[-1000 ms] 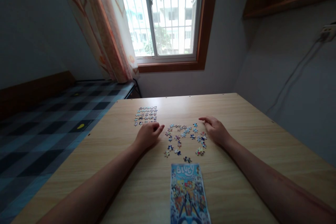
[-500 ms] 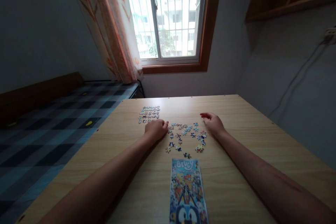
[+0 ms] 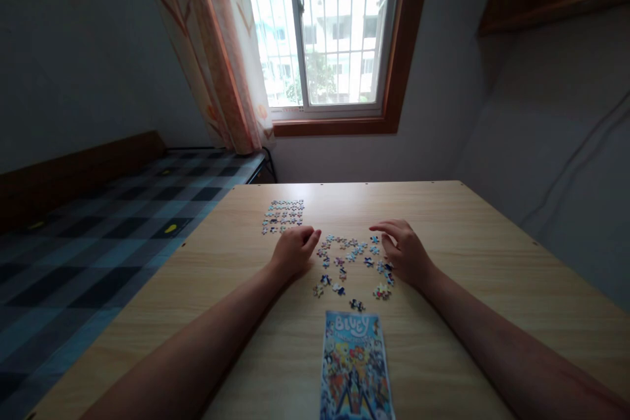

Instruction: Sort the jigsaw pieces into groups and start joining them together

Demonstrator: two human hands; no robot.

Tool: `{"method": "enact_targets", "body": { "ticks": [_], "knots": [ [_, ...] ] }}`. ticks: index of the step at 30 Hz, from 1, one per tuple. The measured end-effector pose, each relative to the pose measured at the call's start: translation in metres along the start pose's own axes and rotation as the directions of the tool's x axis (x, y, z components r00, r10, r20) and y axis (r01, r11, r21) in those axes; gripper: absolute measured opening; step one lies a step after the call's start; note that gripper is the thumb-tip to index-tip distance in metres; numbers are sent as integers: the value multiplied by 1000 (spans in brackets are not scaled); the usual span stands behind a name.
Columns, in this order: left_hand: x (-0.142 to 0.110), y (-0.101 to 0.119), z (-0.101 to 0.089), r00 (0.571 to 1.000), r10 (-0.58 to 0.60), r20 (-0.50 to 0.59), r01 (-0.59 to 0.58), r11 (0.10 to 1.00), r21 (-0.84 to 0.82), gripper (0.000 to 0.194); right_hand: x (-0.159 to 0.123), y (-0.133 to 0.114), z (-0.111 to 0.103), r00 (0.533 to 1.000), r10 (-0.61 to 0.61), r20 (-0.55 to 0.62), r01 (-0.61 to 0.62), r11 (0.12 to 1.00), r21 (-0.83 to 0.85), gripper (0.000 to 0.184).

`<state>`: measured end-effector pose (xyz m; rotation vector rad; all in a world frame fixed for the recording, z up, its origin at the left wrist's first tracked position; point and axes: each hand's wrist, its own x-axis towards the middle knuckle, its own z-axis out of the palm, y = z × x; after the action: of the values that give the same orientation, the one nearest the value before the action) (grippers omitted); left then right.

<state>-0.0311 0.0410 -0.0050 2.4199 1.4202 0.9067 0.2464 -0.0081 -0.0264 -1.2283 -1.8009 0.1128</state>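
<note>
In the head view, loose puzzle pieces (image 3: 356, 252) lie on the table (image 3: 443, 361) between the 2 hands. The left hand (image 3: 294, 251) curls just left of them; whether its fingertips close on anything, I cannot tell. The right hand (image 3: 405, 252) has thumb and index finger apart, 1 blue piece (image 3: 375, 239) just below the index finger. Sorted rows (image 3: 285, 218) lie far left, the Bluey sheet (image 3: 355, 361) near.

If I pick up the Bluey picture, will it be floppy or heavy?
The Bluey picture looks thin and lies flat, so it's probably light and might bend if you lift one edge. The table looks smooth, so a push would likely make it slide. Being flat, it probably won't roll.
</note>
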Motion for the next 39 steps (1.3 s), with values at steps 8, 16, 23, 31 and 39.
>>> {"method": "enact_targets", "body": {
  "ticks": [8, 16, 23, 31, 39],
  "knots": [
    [0, -1, -1, 999, -22, -30, 19, 996, -84, 19, -1, 0, 4, 994, -44, 104, 53, 995, -81, 32],
    [-3, 5, 0, 999, -25, 24, 25, 1000, 14, 25, -5, -3, 4, 959, -33, 283, 88, 979, -184, 36],
    [-6, 9, 3, 990, 136, -43, -131, 985, 111, 28, -5, -7, 7, 911, 33, 412, 85, 961, -264, 44],
    [-9, 8, 6, 988, 154, 29, -156, 969, 191, 29, -6, -3, 10, 907, 82, 412, 40, 959, -280, 49],
    [-8, 6, 11, 984, 95, 148, -130, 961, 244, 35, -6, 2, 13, 931, 100, 350, -14, 971, -240, 50]
  ]
}}
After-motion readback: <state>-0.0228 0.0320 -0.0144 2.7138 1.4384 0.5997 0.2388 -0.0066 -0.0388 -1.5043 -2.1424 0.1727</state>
